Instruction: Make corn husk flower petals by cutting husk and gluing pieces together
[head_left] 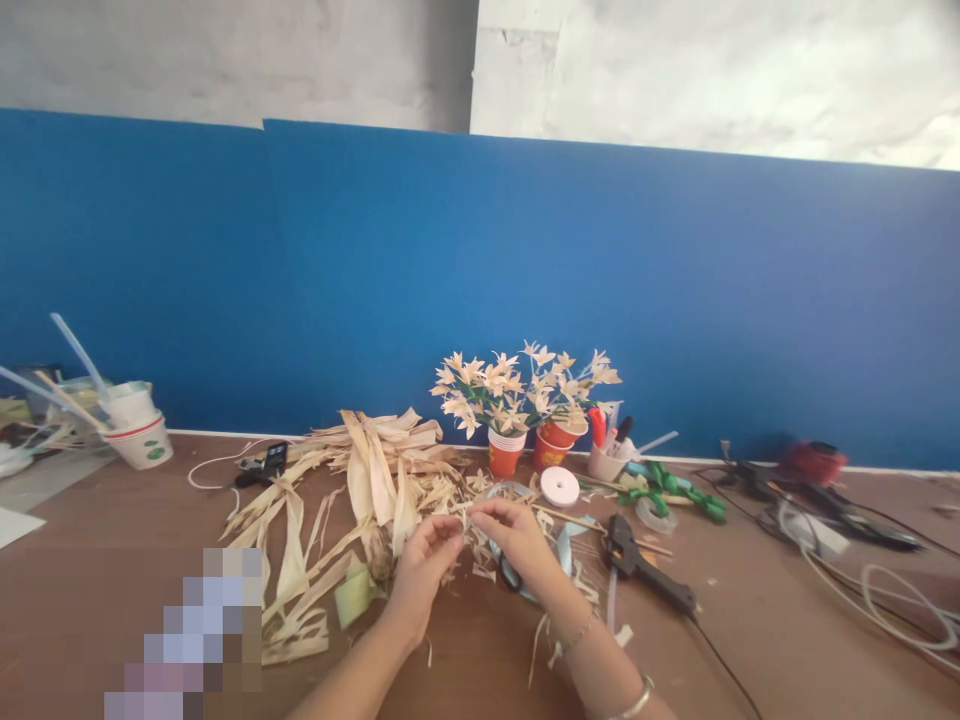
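Note:
My left hand (426, 565) and my right hand (519, 540) are raised close together over the middle of the table, fingertips pinched. A tiny pale bit seems to sit between them, too small to name. Dried corn husks (371, 470) lie in a heap behind and left of my left hand, with a greenish husk piece (354, 595) beside that wrist. Pale husk scraps (480, 555) are scattered beneath the fingers. Under my right hand a dark loop (510, 572), perhaps a scissors handle, is partly hidden. A black glue gun (645, 570) rests to the right of my right forearm.
Pale husk flowers (499, 380) stand in an orange paper cup (506, 455) and others beside it. A white tape roll (559, 487), green ribbon (667, 490) and a pen cup (606, 462) are nearby. Cables (862, 590) lie right; a white cup (142, 445) stands left. A blue partition (337, 270) rises behind.

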